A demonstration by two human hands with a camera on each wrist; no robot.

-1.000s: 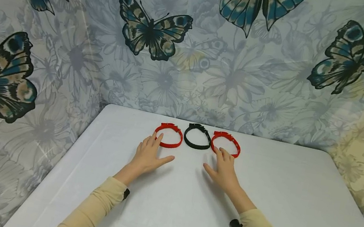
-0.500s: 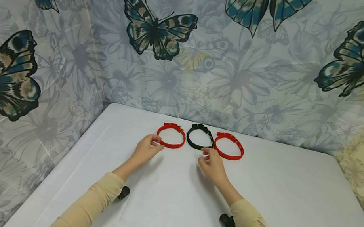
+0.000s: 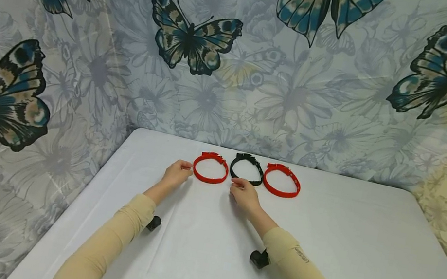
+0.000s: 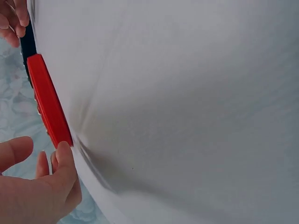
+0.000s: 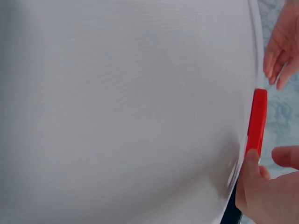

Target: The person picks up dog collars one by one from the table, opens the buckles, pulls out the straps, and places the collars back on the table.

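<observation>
Three buckled collars lie in a row near the table's back edge: a left red collar (image 3: 208, 179), a black collar (image 3: 257, 183) and a right red collar (image 3: 280, 193). Beside the left rim of the left red collar is my left hand (image 3: 176, 173), its fingers loosely bent and thumb apart. My right hand (image 3: 247, 196) hovers at the front of the black collar, hiding part of its rim. In the left wrist view the left hand's fingertips are close to the red collar (image 4: 49, 100); whether they touch is unclear. The right wrist view has the right hand (image 5: 271, 191) at the red collar's (image 5: 257, 119) end, thumb apart.
A white cloth covers the table (image 3: 204, 255). Behind and left of it hangs a patterned backdrop (image 3: 291, 106) with butterflies and flowers. Small black devices (image 3: 260, 259) sit at both wrists.
The left hand has drawn left, from over the left red collar to beside it. My right hand has shifted left from the right red collar to the black one. The collars stay in place.
</observation>
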